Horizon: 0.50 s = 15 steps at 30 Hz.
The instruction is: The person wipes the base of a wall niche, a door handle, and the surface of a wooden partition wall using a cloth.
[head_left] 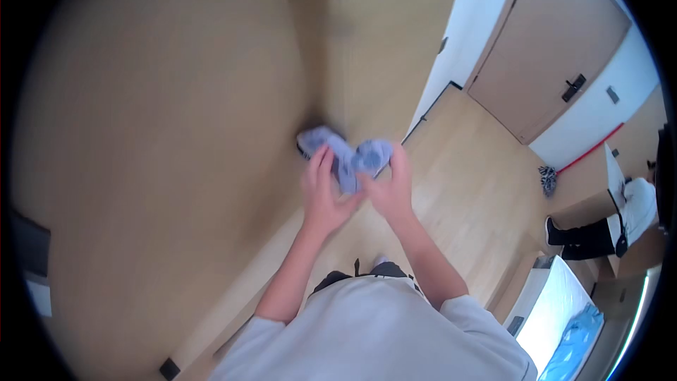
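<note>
A crumpled light purple-blue cloth (pixel 345 162) with darker patches hangs between my two hands, in front of a large tan panel. My left hand (pixel 326 197) is closed on the cloth's left and lower part, its fingers pointing up. The cloth's right, bunched part is gripped by my right hand (pixel 388 187), with the thumb on its lower edge. Both hands are slightly blurred and close together. What kind of cloth item it is, I cannot tell.
The tan panel (pixel 176 134) fills the left side. A closed door (pixel 550 42) with a black handle stands at the upper right. At the right edge a person (pixel 638 204) bends over. Below them is a white surface (pixel 557 296) with blue fabric (pixel 578 342).
</note>
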Each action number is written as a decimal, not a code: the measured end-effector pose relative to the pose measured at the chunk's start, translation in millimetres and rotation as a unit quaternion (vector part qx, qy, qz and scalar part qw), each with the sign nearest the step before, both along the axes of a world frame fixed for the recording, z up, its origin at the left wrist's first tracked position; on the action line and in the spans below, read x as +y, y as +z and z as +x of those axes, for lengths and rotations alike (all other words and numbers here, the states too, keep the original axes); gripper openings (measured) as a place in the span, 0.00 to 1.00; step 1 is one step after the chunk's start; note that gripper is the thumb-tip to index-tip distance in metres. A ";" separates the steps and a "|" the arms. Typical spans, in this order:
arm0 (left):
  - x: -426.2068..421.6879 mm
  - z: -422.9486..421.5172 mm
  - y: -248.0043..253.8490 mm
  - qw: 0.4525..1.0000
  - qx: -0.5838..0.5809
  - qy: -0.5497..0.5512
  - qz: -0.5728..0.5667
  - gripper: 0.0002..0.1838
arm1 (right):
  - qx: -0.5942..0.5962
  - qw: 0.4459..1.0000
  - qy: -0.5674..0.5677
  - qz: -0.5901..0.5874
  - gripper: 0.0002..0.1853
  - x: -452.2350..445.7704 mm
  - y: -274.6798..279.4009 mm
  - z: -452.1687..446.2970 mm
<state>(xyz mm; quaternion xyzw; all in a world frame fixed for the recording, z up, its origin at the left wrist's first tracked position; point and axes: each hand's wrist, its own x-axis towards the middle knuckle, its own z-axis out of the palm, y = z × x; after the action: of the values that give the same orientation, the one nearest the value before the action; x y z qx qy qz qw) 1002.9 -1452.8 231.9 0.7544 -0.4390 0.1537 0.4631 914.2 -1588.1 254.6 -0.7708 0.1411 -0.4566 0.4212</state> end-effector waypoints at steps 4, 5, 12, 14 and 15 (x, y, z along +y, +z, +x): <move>34.4 -40.4 -15.6 0.999 0.036 -0.004 -0.026 0.53 | 0.054 0.991 -0.017 -0.123 0.32 11.2 -23.0 -79.7; 36.3 -50.6 -18.1 0.998 0.057 -0.015 -0.039 0.52 | 0.063 0.997 -0.001 -0.052 0.32 19.2 -40.8 -98.1; 15.7 -114.1 -73.7 0.890 0.278 -0.354 0.078 0.28 | 0.130 0.961 -0.036 0.243 0.24 68.8 -50.8 -199.9; 5.3 -127.5 -77.9 0.844 0.328 -0.402 0.132 0.19 | 0.099 0.955 -0.086 0.265 0.24 73.1 -53.3 -217.8; -0.8 -136.2 -72.5 0.835 0.337 -0.418 0.122 0.16 | 0.095 0.955 -0.110 0.260 0.25 75.1 -50.5 -226.7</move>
<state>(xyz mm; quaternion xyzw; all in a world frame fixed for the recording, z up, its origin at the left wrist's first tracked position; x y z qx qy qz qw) 866.7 -1453.6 159.4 0.5549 -0.5445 -0.3731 0.5063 687.5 -1513.0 204.1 -0.6545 0.3783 -0.3720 0.5386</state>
